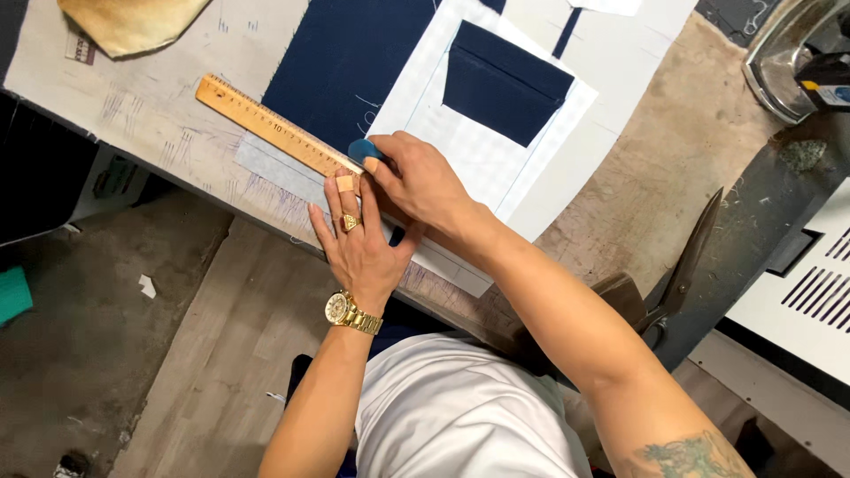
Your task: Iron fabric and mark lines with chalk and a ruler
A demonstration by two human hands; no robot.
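At twelve o'clock from your body, near the table's front edge, your left hand lies flat with fingers spread, pressing down the near end of the wooden ruler. No closed grip there, just palm and fingertips bearing down. Ruler runs from ten o'clock far end back to your fingers, lying across the navy fabric and the white interfacing piece.

Your right hand crosses over just at two o'clock of the left, fingers pinched shut on a small blue tailor's chalk, its tip touching the ruler's edge.

Handling, as a judgement: ruler looks stiff, light, smooth-backed, so likely to slide on cloth unless you press mid-length as well as the end. Chalk looks small, hard, brittle at the edge; pinch it by the flat faces, thumb against forefinger, low near the marking edge. Fabric is soft and limp, will drag and ripple under the chalk, so hold it through the ruler rather than lifting.

Around: navy pocket piece at one o'clock, shears at three o'clock, well apart, iron at far two o'clock, tan pattern piece at eleven o'clock.
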